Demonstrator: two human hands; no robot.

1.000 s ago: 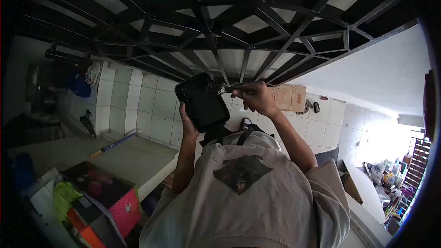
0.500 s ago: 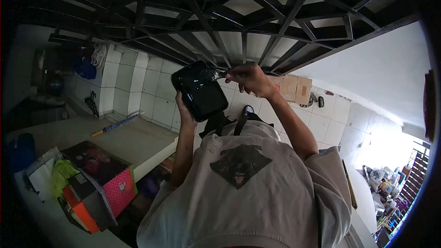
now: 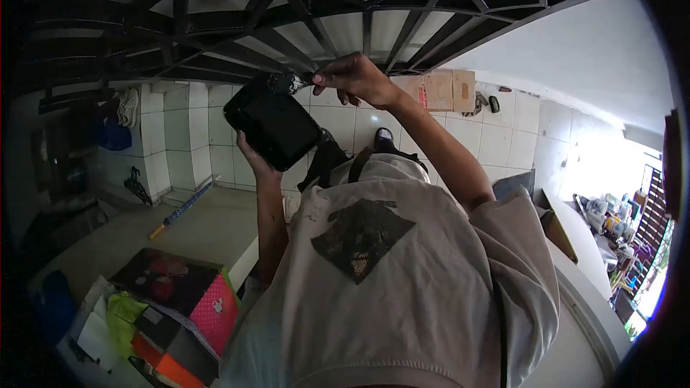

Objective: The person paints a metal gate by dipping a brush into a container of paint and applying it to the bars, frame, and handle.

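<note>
My left hand (image 3: 253, 159) holds a black tray of black paint (image 3: 272, 123) from underneath, raised in front of me. My right hand (image 3: 353, 77) pinches the handle of a small paintbrush (image 3: 289, 84). The brush's bristles rest at the tray's upper rim. Both are lifted close to the black metal grille (image 3: 374, 21) that spans the top of the view. My beige shirt with a dark diamond print (image 3: 359, 233) fills the lower middle.
White tiled floor lies far below. A pink and orange box with papers (image 3: 176, 312) sits on a ledge at the lower left. A striped stick (image 3: 183, 208) lies on that ledge. Cardboard pieces (image 3: 442, 90) lie on the tiles. Clutter stands at the far right.
Tray and brush have moved up and to the left, closer to the grille. The brush tip stays at the tray's rim. My view has swung, shifting the ledge and box.
</note>
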